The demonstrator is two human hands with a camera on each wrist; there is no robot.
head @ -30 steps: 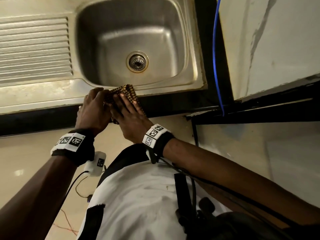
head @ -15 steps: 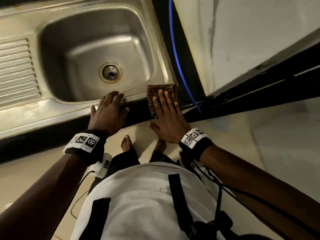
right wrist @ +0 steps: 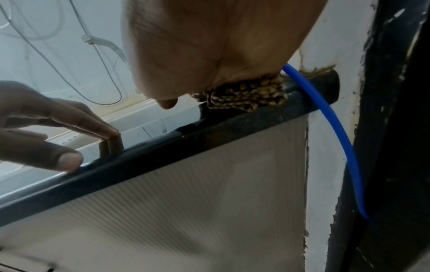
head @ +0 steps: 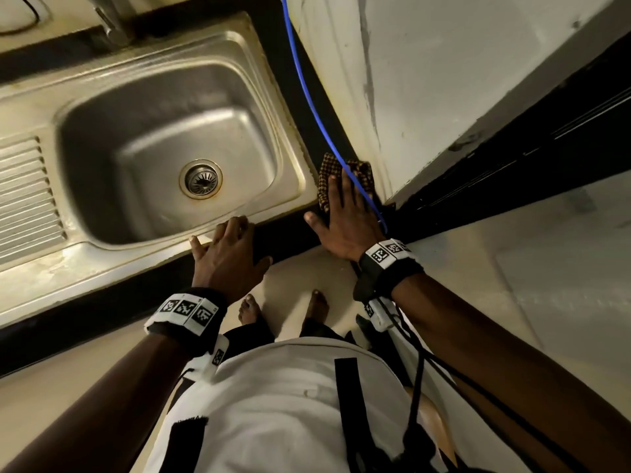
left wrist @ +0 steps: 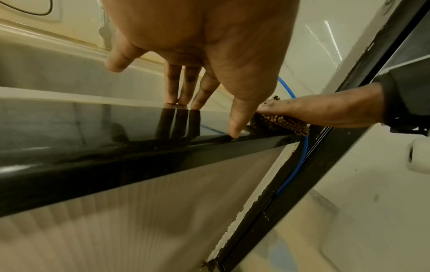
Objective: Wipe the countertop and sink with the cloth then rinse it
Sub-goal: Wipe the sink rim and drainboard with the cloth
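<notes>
Here, the flat-spread right hand (head: 345, 220) pressed the cloth (head: 329, 175) under a blue hose (head: 317, 107), which it risked snagging; the left hand (head: 227, 257) rested spread.

No words, brand names, numbers or signs can be read anywhere in these views. The only printed marks are black-and-white square code patterns on the white wristband (head: 186, 310) just behind the left hand (head: 228, 259), and the same kind on the white wristband (head: 387, 252) just behind the right hand (head: 345, 221); one more small square code sits on the white camera housing (head: 218, 356) under the left wrist. These are machine patterns, not letters or digits. The sink, the bench edge and the cloth under the right hand carry no lettering that can be made out
</notes>
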